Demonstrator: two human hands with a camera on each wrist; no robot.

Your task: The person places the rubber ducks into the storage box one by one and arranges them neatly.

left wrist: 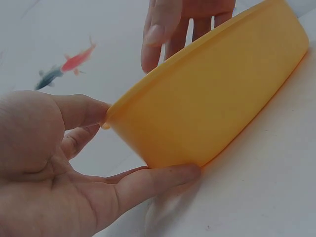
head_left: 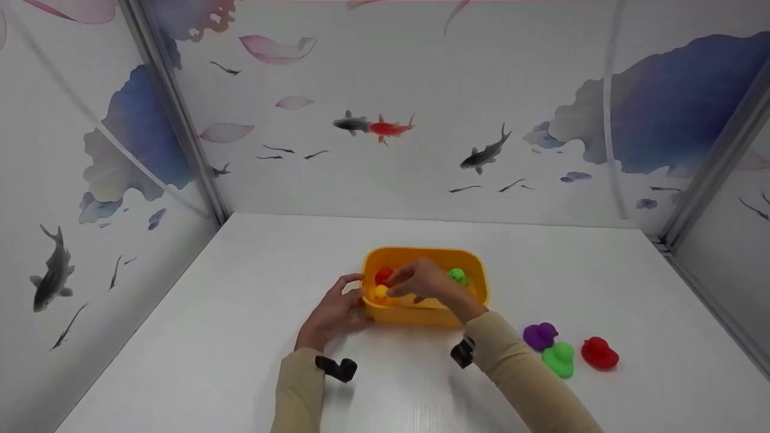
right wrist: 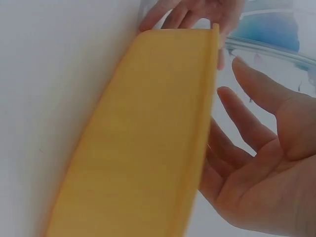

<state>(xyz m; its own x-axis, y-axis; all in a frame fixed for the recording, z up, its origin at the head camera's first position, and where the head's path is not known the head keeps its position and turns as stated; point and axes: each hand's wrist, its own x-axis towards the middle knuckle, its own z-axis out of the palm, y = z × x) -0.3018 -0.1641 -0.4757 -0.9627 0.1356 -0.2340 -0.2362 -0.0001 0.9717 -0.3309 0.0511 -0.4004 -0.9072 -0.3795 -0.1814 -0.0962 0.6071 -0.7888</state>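
Observation:
A yellow plastic tub (head_left: 415, 316) stands on the white table. My left hand (head_left: 332, 313) holds its left end; in the left wrist view, fingers touch the rim and another digit lies along the lower wall. My right hand (head_left: 421, 279) hovers over the inside of the tub with fingers loosely bent. The right wrist view shows a gap between thumb and fingers, with nothing held there. Inside the tub lie a red toy duck (head_left: 383, 275), a yellow toy duck (head_left: 381, 293) close to the right fingertips, and a green toy duck (head_left: 458, 276) toward the right end.
To the right of the tub, nearer the front, are a purple duck (head_left: 540, 336), a light green duck (head_left: 559, 359) beside it and a red duck (head_left: 599, 353) farther right. Panels (head_left: 385, 180) printed with fish enclose the table at the back and sides.

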